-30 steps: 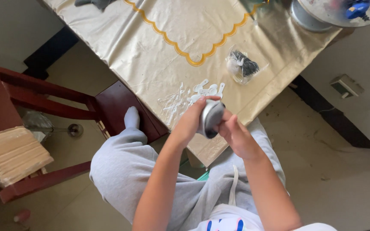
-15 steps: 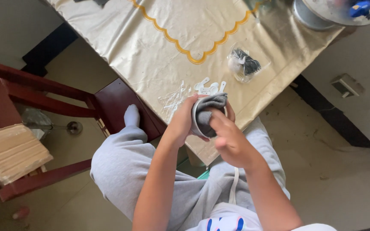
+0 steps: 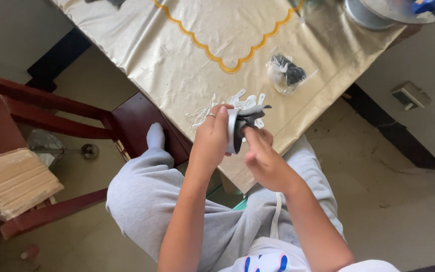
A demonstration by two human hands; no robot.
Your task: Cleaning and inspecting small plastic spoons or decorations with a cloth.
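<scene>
My left hand (image 3: 212, 138) grips a small round grey part (image 3: 233, 132) edge-on, just over the near edge of the table. My right hand (image 3: 263, 158) is right next to it, fingertips pinching a dark piece (image 3: 251, 117) that sticks out of the grey part. A ring shows on a left finger. Just beyond my hands, several small white plastic pieces (image 3: 245, 100) lie loose on the beige tablecloth (image 3: 177, 65) with its yellow scalloped line.
A clear bag with dark and white parts (image 3: 286, 73) lies on the cloth at right. A round metal appliance base (image 3: 373, 12) stands at the far right corner. A dark red wooden chair (image 3: 51, 121) with a cardboard stack (image 3: 13, 181) stands left. My grey-trousered legs are below.
The grey part has turned from face-on to edge-on in my left hand. My right hand has shifted from covering it to pinching the dark piece at its top.
</scene>
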